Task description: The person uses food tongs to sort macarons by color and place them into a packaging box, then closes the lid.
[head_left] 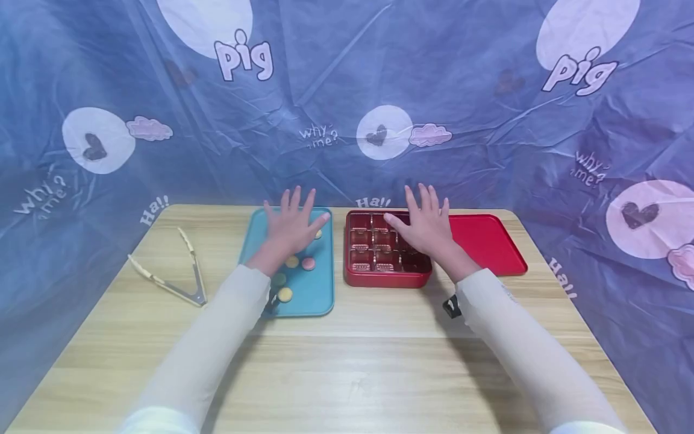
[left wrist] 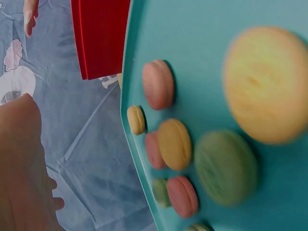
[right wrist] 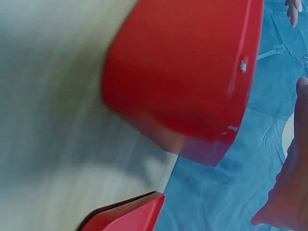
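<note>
Macarons point(left wrist: 174, 144) sit on the tray point(head_left: 321, 283), from just beside the thumb of your left hand point(head_left: 291, 228) back toward its wrist; that arm hides some in the head view.

Left to right:
- Tongs point(head_left: 179, 292): on the surface point(head_left: 352, 361), left of your left fingers, well apart, arms splayed. Reach for them blind and you could catch the macarons with the left sleeve point(head_left: 217, 325).
- Left fingers: spread, pinching nothing, over the tray's far end. Drop that palm and you could crush shells or send a round one rolling; the rim looks low.
- Red box point(head_left: 387, 279): right of your left fingers, partly under the right ones. Clear insert point(head_left: 384, 239) looks light; hook a cell wall and it could lift or skew.
- Right hand point(head_left: 425, 228): fingers spread, thumb out over the cells, gripping nothing. A push there could slide the box.
- Red lid point(head_left: 490, 247): just right of your right fingers; a careless right sleeve point(head_left: 520, 343) could shove it off.

Counts: macarons, nine in left wrist view: three yellow, three pink, two green, one cut off at the frame edge; can't rule out more. One tray, one tongs, one box, one lid, one insert, apparently three by three, part under your hand.
</note>
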`<state>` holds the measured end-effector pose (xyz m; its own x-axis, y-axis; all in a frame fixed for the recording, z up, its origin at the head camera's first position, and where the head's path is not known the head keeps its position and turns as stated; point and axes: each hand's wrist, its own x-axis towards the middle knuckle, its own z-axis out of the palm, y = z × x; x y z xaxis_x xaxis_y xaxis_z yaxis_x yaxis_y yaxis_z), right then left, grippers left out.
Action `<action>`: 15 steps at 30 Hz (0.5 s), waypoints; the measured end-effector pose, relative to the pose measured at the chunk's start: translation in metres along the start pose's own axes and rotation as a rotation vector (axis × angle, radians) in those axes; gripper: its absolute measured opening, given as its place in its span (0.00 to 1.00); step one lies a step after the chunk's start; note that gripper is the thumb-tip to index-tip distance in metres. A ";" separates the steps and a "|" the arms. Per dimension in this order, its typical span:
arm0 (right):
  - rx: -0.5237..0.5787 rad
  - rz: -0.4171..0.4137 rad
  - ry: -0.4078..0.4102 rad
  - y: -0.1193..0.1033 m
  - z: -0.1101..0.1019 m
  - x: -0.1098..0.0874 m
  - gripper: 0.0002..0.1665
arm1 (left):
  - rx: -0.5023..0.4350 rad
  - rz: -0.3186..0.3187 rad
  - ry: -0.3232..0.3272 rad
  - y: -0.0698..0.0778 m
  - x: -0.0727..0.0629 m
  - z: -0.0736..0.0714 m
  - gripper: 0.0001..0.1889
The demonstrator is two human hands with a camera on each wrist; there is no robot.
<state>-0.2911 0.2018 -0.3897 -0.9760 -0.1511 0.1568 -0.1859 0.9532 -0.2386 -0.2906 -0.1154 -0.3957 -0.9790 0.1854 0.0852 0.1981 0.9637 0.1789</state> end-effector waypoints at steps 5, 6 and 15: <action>0.038 0.008 -0.019 0.006 0.000 -0.019 0.61 | -0.017 -0.003 -0.006 -0.008 -0.014 -0.002 0.44; 0.044 0.007 -0.022 0.007 0.001 -0.023 0.61 | -0.017 -0.007 -0.005 -0.009 -0.016 -0.002 0.44; 0.104 0.004 -0.039 0.014 0.013 -0.053 0.59 | -0.054 -0.044 -0.001 -0.025 -0.045 -0.003 0.45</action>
<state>-0.2430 0.2197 -0.4134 -0.9801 -0.1593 0.1185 -0.1906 0.9219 -0.3374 -0.2516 -0.1479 -0.4013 -0.9869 0.1429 0.0753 0.1568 0.9592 0.2351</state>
